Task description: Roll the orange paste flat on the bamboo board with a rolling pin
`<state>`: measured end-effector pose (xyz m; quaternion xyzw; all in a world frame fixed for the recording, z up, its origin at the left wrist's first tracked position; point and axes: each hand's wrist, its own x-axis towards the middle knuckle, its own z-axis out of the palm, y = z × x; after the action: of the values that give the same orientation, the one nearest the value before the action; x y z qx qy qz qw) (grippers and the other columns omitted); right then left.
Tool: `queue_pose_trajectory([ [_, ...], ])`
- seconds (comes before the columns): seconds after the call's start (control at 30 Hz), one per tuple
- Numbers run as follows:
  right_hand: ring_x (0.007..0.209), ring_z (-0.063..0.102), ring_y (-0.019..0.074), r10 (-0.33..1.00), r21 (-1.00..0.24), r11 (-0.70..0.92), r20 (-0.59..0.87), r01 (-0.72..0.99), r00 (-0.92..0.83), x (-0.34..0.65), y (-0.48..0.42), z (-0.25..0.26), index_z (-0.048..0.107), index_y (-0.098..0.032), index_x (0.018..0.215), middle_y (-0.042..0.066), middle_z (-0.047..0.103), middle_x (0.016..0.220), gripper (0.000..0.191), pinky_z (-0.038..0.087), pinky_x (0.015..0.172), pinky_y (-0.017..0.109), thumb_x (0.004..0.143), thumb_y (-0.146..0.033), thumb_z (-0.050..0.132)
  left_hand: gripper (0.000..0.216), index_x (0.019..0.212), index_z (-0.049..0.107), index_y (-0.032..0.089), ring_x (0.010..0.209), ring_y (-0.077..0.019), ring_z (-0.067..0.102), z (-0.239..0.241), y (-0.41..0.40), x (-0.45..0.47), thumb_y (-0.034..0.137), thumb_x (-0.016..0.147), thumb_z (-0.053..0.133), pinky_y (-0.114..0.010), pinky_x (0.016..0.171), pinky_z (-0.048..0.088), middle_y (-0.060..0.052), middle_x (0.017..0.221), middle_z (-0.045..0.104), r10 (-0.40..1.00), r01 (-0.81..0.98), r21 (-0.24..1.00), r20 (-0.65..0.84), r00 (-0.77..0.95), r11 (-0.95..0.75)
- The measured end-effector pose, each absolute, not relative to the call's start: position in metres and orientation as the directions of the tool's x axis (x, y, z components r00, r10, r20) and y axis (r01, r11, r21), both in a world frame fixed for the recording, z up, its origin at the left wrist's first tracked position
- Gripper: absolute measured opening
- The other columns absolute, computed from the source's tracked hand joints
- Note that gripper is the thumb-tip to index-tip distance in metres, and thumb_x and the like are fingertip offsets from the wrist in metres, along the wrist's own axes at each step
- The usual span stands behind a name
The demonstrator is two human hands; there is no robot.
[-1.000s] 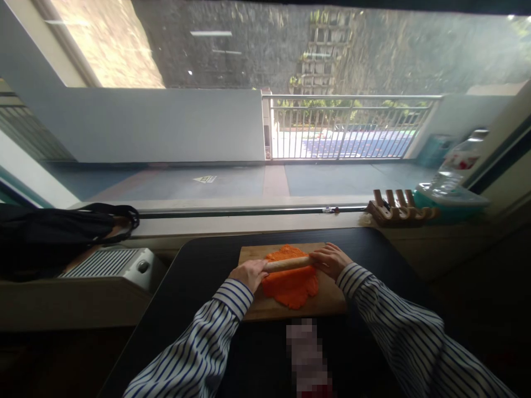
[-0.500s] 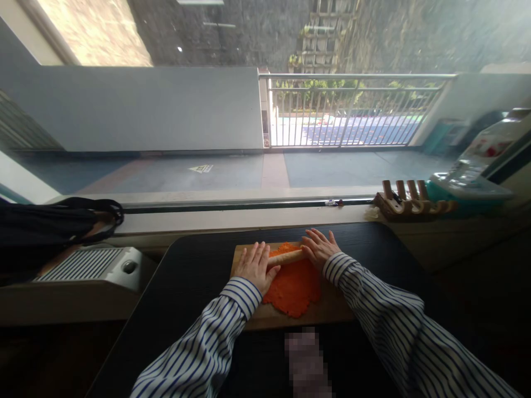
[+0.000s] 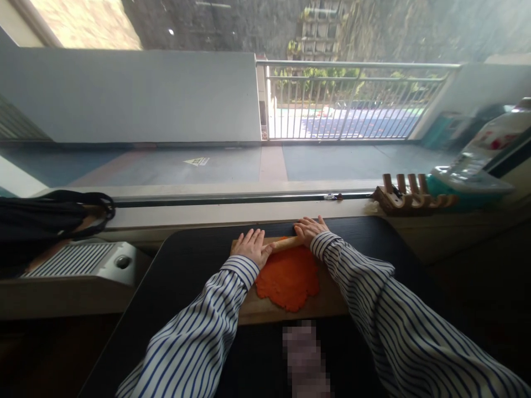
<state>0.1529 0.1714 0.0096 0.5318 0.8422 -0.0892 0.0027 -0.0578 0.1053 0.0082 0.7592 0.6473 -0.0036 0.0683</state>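
A sheet of orange dough (image 3: 290,279) with a ragged edge lies flat on a wooden board (image 3: 259,314). Across its far part rests a thin wooden rolling pin (image 3: 285,244), slightly slanted. My left hand (image 3: 252,246) lies over the pin's left end, fingers stretched out, with the thumb along the near side. On the right end is my right hand (image 3: 310,229), its palm down and its fingers extended over the far side. Both hands press on the pin from above rather than wrapping round it. The pin's two ends are hidden beneath them.
The board sits on a black table (image 3: 186,276) against a window sill. Beyond its right corner stand a wooden rack (image 3: 400,199), a teal box (image 3: 446,190) and a clear bottle (image 3: 483,143). A dark bag (image 3: 50,221) and a white slatted unit (image 3: 83,262) are at the left.
Both hands and the rolling pin have moved away from me towards the board's far edge. More of the dough shows on the near side of the pin. The camera view has shifted slightly.
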Motion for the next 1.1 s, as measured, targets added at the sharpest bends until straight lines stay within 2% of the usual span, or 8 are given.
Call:
queue_pose_trajectory([
  [0.17,0.134,0.015,0.0219,0.912,-0.091,0.390,-0.099,0.916,-0.398,0.160,0.154,0.007,0.037,-0.025,0.133,0.001,0.026,0.145,0.049,0.004,0.104,0.059,0.092,-0.040,0.013,0.068,0.135,0.032,0.012,0.132,-0.0263,0.023,0.011,0.090,-0.055,0.056,0.087,0.015,-0.046,0.107,0.019,-0.009,0.141,0.034,0.974,0.973,0.102,-0.068,0.214,-0.206],
  [0.23,0.135,0.011,0.0218,0.909,-0.097,0.396,-0.103,0.913,-0.405,0.164,0.145,0.006,0.034,-0.024,0.135,0.000,0.023,0.146,0.052,0.004,0.104,0.060,0.092,-0.040,0.010,0.067,0.134,0.034,0.011,0.131,-0.0261,0.024,0.011,0.083,-0.053,0.056,0.087,0.017,-0.046,0.107,0.020,-0.010,0.140,0.036,0.972,0.969,0.102,-0.043,0.230,-0.225],
  [0.43,0.134,0.014,0.0206,0.899,-0.136,0.432,-0.021,0.892,-0.438,0.176,0.115,0.002,0.029,-0.023,0.137,0.000,0.031,0.143,0.053,0.007,0.106,0.057,0.092,-0.043,0.009,0.063,0.131,0.040,0.011,0.126,-0.0261,0.034,0.005,0.061,-0.050,0.053,0.087,0.022,-0.047,0.106,0.022,-0.012,0.137,0.041,0.954,0.949,0.104,0.049,0.295,-0.299],
  [0.6,0.133,0.019,0.0207,0.902,-0.146,0.429,0.017,0.891,-0.431,0.182,0.095,0.000,0.033,-0.019,0.136,0.003,0.034,0.142,0.051,0.012,0.108,0.051,0.093,-0.040,0.015,0.059,0.129,0.042,0.011,0.121,-0.0262,0.041,0.001,0.046,-0.048,0.050,0.087,0.027,-0.042,0.102,0.030,-0.013,0.134,0.044,0.937,0.938,0.087,0.129,0.325,-0.337],
  [0.83,0.131,0.024,0.0220,0.892,-0.148,0.450,0.035,0.881,-0.450,0.187,0.071,0.001,0.034,-0.014,0.135,0.007,0.037,0.140,0.051,0.016,0.108,0.047,0.092,-0.038,0.022,0.057,0.130,0.041,0.010,0.124,-0.0264,0.038,-0.001,0.027,-0.049,0.046,0.088,0.028,-0.044,0.103,0.029,-0.013,0.134,0.044,0.911,0.916,0.079,0.167,0.376,-0.393],
  [1.1,0.130,0.028,0.0221,0.871,-0.114,0.488,0.116,0.865,-0.477,0.195,0.042,-0.002,0.035,-0.015,0.135,0.007,0.038,0.139,0.049,0.016,0.108,0.045,0.092,-0.036,0.024,0.054,0.128,0.044,0.010,0.126,-0.0280,0.036,-0.001,0.004,-0.050,0.043,0.089,0.029,-0.045,0.104,0.029,-0.014,0.135,0.044,0.892,0.902,0.080,0.211,0.400,-0.423],
])
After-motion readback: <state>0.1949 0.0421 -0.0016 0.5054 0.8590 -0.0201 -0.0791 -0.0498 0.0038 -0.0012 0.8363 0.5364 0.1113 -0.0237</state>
